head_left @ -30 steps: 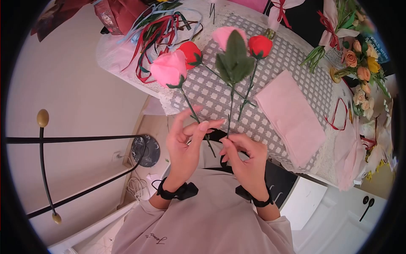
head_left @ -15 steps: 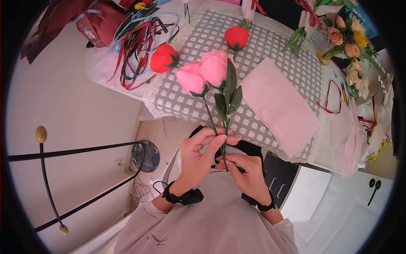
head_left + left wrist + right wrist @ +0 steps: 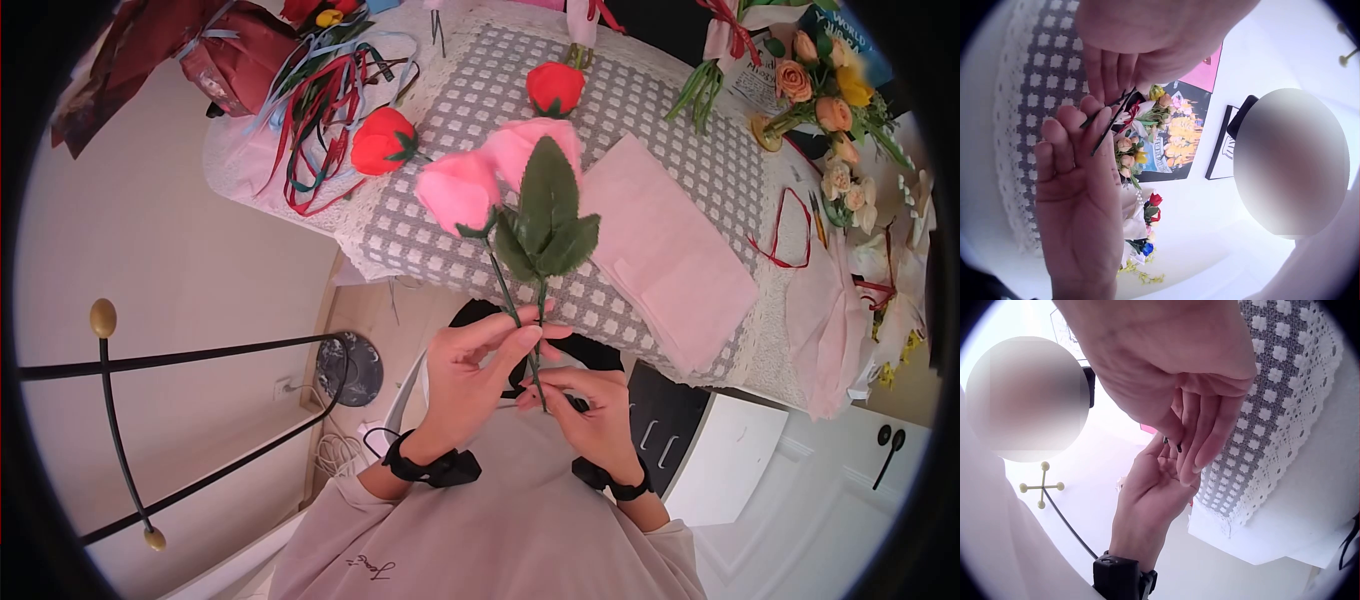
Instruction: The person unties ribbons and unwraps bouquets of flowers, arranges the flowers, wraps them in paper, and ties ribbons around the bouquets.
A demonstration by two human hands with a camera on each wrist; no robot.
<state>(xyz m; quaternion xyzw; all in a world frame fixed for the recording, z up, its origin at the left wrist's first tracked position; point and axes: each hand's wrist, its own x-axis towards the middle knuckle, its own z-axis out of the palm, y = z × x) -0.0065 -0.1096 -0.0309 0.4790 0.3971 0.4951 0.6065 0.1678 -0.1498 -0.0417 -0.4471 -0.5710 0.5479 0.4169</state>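
Note:
My left hand (image 3: 475, 365) pinches the stem of a pink artificial rose (image 3: 458, 192) between thumb and fingers, over my lap at the table's front. Just beside it, my right hand (image 3: 590, 408) pinches the low end of a second rose's stem. That second pink rose (image 3: 530, 145) is partly hidden behind its own green leaves (image 3: 548, 205). The two stems run close together at the left fingertips, and their dark ends (image 3: 1107, 128) show between the hands in the left wrist view. A red rose (image 3: 384, 141) and another red rose (image 3: 555, 88) lie beyond the pink blooms.
A folded pink sheet (image 3: 675, 260) lies right on the grey checked mat (image 3: 420, 225). Tangled ribbons (image 3: 320, 125) and a dark red wrapped bundle (image 3: 235, 60) occupy the far left. Flower bouquets (image 3: 830, 110) and a red ribbon loop (image 3: 780, 230) are at the right.
The second pink rose has come left and down, beside the first, and its leaves have turned to face up. Both hands have drawn closer together, and the head view has shifted.

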